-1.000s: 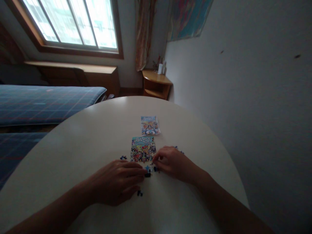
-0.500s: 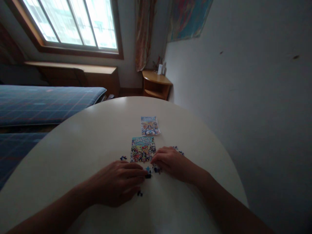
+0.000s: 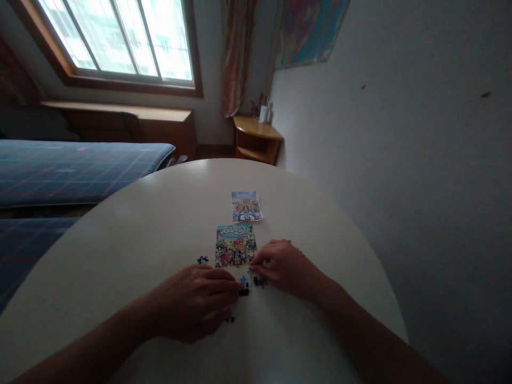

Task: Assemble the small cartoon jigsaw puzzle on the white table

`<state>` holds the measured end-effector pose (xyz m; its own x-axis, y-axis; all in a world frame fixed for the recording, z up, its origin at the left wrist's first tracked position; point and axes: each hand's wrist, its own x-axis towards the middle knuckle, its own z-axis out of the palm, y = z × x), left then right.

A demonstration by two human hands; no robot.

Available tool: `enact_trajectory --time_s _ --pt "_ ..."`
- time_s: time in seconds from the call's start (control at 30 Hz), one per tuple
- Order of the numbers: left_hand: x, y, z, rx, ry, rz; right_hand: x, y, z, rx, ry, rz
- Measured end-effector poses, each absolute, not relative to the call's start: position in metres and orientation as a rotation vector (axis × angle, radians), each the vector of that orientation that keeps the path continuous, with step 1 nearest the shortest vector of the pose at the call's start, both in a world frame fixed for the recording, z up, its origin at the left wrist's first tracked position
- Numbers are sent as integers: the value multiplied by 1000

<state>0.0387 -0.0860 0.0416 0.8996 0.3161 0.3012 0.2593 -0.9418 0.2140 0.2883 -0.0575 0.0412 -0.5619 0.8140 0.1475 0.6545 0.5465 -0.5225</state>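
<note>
A partly assembled jigsaw puzzle [image 3: 235, 245] with a colourful cartoon picture lies flat on the round table. At its lower right corner, my right hand [image 3: 286, 266] pinches a small puzzle piece [image 3: 252, 268] between thumb and forefinger; the fingers hide most of it. My left hand [image 3: 196, 301] rests palm down to the lower left, its fingers stretched out and the tips touching dark loose pieces [image 3: 244, 292]. Between the hands lies a light blue piece [image 3: 243, 280]. Other dark pieces [image 3: 256, 281] sit under the right hand's fingers.
A printed picture sheet [image 3: 246, 207] lies beyond the puzzle on the white round table [image 3: 168, 213]. Small piles of pieces [image 3: 202, 260] are left of the puzzle and behind my right hand. A plaid mattress [image 3: 80, 170] stands left, a wall [image 3: 400, 160] right.
My right hand has shifted slightly right, and its thumb and forefinger now form a clearer pinch. The puzzle has moved a touch to the right. My left hand has barely moved.
</note>
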Motion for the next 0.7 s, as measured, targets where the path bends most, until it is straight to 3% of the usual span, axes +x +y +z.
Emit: enact_trajectory --time_s 0.4,0.7 --pt "40 -85 39 2918 466 520 300 -55 49 -1228 -2280 813" --pt "38 -86 39 2888 488 489 288 -53 38 -1177 -2316 636"
